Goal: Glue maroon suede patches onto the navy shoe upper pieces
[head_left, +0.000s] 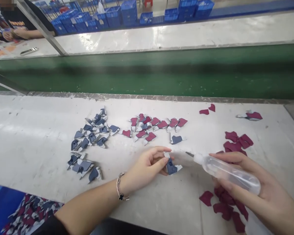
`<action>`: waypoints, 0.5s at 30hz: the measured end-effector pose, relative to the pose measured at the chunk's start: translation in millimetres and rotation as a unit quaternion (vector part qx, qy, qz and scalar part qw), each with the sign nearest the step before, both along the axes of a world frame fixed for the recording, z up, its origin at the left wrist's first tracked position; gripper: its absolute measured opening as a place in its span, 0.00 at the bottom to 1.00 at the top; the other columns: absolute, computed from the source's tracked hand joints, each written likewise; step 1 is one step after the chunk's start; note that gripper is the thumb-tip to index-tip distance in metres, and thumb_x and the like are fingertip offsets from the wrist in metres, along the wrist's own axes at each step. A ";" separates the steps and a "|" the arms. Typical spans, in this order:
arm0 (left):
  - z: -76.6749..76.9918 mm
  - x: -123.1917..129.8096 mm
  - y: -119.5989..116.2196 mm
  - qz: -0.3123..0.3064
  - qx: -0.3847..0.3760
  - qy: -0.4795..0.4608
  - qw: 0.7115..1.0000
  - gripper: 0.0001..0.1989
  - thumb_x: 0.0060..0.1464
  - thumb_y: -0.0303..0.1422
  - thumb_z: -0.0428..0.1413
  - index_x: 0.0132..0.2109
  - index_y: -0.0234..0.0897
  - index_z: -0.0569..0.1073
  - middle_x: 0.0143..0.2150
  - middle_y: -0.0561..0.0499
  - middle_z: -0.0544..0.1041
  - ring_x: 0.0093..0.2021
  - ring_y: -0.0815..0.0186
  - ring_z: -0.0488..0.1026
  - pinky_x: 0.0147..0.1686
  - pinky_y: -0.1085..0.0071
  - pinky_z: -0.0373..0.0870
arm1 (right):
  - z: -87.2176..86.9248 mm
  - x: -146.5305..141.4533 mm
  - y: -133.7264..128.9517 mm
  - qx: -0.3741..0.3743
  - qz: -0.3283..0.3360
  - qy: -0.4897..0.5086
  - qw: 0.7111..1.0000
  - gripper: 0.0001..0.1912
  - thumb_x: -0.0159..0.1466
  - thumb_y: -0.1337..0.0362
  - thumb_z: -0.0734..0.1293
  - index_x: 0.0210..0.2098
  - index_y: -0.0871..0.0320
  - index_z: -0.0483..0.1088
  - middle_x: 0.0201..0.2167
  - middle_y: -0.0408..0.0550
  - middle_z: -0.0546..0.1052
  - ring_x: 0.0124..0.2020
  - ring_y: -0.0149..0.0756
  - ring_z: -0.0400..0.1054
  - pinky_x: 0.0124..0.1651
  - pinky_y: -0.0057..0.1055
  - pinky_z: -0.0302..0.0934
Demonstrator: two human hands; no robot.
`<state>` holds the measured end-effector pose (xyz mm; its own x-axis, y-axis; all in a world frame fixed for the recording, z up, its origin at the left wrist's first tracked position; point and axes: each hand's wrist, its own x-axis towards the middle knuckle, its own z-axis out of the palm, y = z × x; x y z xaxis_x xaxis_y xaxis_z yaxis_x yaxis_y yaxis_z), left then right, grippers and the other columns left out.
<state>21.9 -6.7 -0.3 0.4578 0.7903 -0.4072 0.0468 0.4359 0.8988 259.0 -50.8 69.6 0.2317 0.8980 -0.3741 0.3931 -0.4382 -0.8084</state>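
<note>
Between thumb and fingers, my left hand (152,163) grips a small grey-blue part (171,167) with pale tabs. My right hand (257,186) is wrapped round a clear squeeze bottle (231,170), tilted with its dark, thin nozzle toward the left hand; the tip is apart from the held part. Another grey-blue part (176,139) lies just beyond my left hand. Maroon cut pieces (225,210) lie below and beyond the bottle, partly hidden by my right hand. Past the left hand is a group of parts topped with maroon (162,124).
Several grey-blue parts (89,135) lie scattered at the left. A blue bin (5,202) full of mixed parts stands at the lower left. A green belt (147,73) runs behind the table. Across it, a person (22,24) works; blue crates (114,16) stand beyond.
</note>
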 end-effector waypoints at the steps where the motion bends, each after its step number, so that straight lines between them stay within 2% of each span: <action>1: 0.3 -1.3 -0.2 -0.017 0.080 0.065 0.995 0.15 0.66 0.42 0.55 0.53 0.38 0.75 0.51 0.40 0.81 0.42 0.60 0.81 0.43 0.59 0.80 | 0.9 0.9 0.4 -0.010 -0.015 0.008 1.000 0.24 0.57 0.39 0.71 0.48 0.42 0.72 0.27 0.42 0.78 0.25 0.42 0.71 0.34 0.39 0.72; 2: 1.2 -1.5 0.2 -0.026 0.175 0.136 0.975 0.13 0.66 0.39 0.54 0.49 0.37 0.76 0.52 0.40 0.79 0.44 0.59 0.80 0.46 0.57 0.79 | 1.1 2.3 1.0 -0.016 -0.028 0.012 0.999 0.26 0.56 0.38 0.71 0.50 0.41 0.73 0.29 0.43 0.80 0.27 0.43 0.73 0.39 0.42 0.73; 4: 4.7 3.4 3.9 -0.031 0.354 0.257 0.899 0.10 0.66 0.35 0.53 0.45 0.35 0.77 0.54 0.40 0.77 0.50 0.55 0.76 0.52 0.53 0.76 | 0.1 5.8 1.8 -0.011 -0.041 0.013 0.999 0.30 0.53 0.39 0.73 0.52 0.41 0.75 0.32 0.44 0.82 0.33 0.46 0.76 0.47 0.44 0.74; 6: 8.7 17.0 11.7 -0.046 0.454 0.321 0.830 0.10 0.66 0.33 0.53 0.50 0.35 0.75 0.55 0.40 0.76 0.56 0.52 0.72 0.56 0.50 0.74 | -0.9 9.4 1.6 0.018 -0.045 0.012 0.999 0.30 0.52 0.41 0.75 0.52 0.44 0.77 0.36 0.46 0.83 0.38 0.48 0.78 0.51 0.45 0.74; 7: 10.0 26.0 16.8 -0.066 0.470 0.337 0.813 0.12 0.67 0.32 0.53 0.53 0.35 0.73 0.56 0.39 0.75 0.57 0.50 0.71 0.56 0.50 0.73 | -0.7 11.1 0.8 0.035 -0.044 0.013 0.998 0.30 0.52 0.42 0.75 0.51 0.45 0.78 0.38 0.47 0.83 0.39 0.48 0.78 0.52 0.45 0.74; 9: 10.3 44.4 28.1 -0.093 0.455 0.350 0.814 0.17 0.65 0.30 0.55 0.59 0.35 0.70 0.62 0.37 0.71 0.61 0.47 0.68 0.57 0.47 0.72 | 1.8 14.1 -3.0 0.059 -0.043 0.025 0.997 0.29 0.51 0.44 0.77 0.50 0.45 0.77 0.39 0.46 0.83 0.38 0.47 0.78 0.49 0.42 0.75; 11: 8.2 56.9 38.4 -0.085 0.407 0.338 0.844 0.17 0.63 0.26 0.56 0.58 0.34 0.71 0.61 0.36 0.73 0.62 0.45 0.68 0.60 0.45 0.69 | 5.9 17.7 -10.3 0.075 -0.042 0.050 0.995 0.29 0.50 0.46 0.77 0.50 0.44 0.76 0.39 0.45 0.83 0.37 0.46 0.79 0.45 0.39 0.75; 13: 6.4 59.5 45.5 -0.072 0.381 0.327 0.862 0.16 0.63 0.28 0.56 0.58 0.34 0.71 0.57 0.38 0.77 0.58 0.49 0.74 0.60 0.48 0.71 | 8.2 23.6 -20.2 0.095 -0.042 0.070 0.992 0.25 0.54 0.48 0.75 0.50 0.44 0.73 0.38 0.46 0.83 0.39 0.47 0.79 0.41 0.38 0.76; 15: 6.8 53.5 49.2 -0.057 0.371 0.321 0.869 0.18 0.68 0.33 0.51 0.62 0.34 0.68 0.53 0.40 0.80 0.48 0.57 0.80 0.52 0.57 0.78 | 5.8 32.9 -29.7 0.129 -0.035 0.045 0.990 0.19 0.59 0.50 0.71 0.49 0.44 0.69 0.35 0.48 0.83 0.37 0.48 0.80 0.38 0.38 0.76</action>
